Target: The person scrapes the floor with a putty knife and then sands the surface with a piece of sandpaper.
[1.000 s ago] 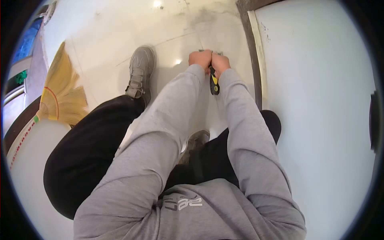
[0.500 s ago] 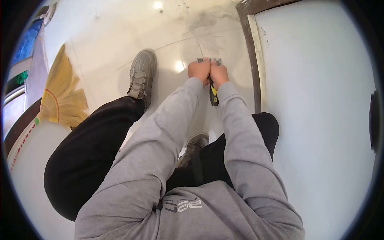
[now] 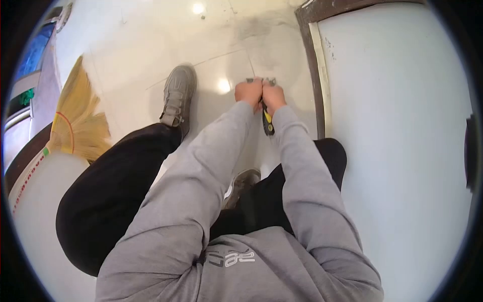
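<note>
Both my hands are closed around a scraper (image 3: 268, 127) with a black and yellow handle, low over the pale tiled floor (image 3: 211, 45). My left hand (image 3: 248, 92) grips it from the left, pressed up against my right hand (image 3: 273, 95). The handle's butt end sticks out toward me below the right hand. Beyond the knuckles, parts of a wide, greyish edge show on both sides; the rest of the head is hidden by my fingers. Tile joints run just ahead of it, and a grey smudge (image 3: 256, 27) marks the floor farther on.
A straw broom (image 3: 75, 126) leans at the left, its bristles up and its lettered handle toward me. On the right stands a pale panel (image 3: 397, 126) with a dark brown frame (image 3: 313, 65). My shoe (image 3: 178, 93) is planted left of my hands.
My hands and the scraper have shifted very slightly toward me, both still closed on it. The broom and panel stay as they were.
</note>
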A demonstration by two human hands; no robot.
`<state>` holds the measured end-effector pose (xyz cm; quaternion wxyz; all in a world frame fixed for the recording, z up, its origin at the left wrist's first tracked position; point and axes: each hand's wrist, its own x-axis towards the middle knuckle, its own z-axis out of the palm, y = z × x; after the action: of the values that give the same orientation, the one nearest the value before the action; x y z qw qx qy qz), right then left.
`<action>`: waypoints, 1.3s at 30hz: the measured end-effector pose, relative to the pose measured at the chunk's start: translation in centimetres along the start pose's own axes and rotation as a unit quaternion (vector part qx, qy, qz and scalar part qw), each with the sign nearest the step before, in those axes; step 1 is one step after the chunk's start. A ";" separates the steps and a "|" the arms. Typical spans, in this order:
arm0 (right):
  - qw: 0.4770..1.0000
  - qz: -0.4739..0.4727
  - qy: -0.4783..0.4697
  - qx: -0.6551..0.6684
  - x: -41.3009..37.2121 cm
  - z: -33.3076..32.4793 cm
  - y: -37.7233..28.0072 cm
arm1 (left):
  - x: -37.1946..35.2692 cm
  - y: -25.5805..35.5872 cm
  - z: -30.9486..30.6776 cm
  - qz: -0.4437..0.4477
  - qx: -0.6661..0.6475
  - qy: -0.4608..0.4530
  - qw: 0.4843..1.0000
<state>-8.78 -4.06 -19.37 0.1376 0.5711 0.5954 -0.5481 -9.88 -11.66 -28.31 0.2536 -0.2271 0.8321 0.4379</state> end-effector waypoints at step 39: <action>0.998 0.021 -0.047 0.027 3.1 1.0 1.0 | -0.3 6.9 -3.5 -0.162 -0.082 -0.130 0.975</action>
<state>-9.35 -3.50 -22.67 0.1617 0.5606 0.5606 -0.5876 -14.54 -11.03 -22.21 0.4074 -0.3203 0.7052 0.4838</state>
